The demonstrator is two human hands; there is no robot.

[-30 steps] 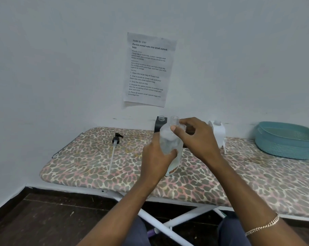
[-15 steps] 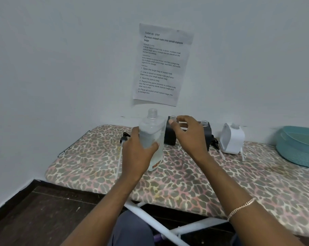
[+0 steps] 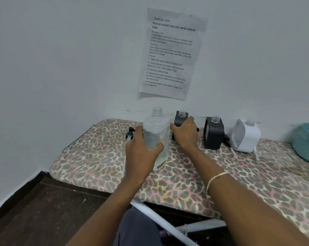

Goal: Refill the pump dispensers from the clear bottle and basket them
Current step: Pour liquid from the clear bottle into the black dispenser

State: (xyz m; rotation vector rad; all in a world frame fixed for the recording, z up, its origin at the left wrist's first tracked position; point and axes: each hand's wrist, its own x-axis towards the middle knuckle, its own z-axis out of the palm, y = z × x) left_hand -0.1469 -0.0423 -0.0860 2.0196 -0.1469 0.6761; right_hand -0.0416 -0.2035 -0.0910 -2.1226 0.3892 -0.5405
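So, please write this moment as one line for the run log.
left hand: holds clear bottle, uncapped, upright | right hand: on left black dispenser, open neck | basket: no dispenser visible inside

My arms are bare from the elbows down, no sleeves showing. My left hand (image 3: 143, 153) wears nothing, no ring or band. Behind my right hand (image 3: 184, 134), a thin chain bracelet (image 3: 216, 179) of pale gold links circles my wrist. Below, my lap shows dark blue-grey trousers (image 3: 137, 228).
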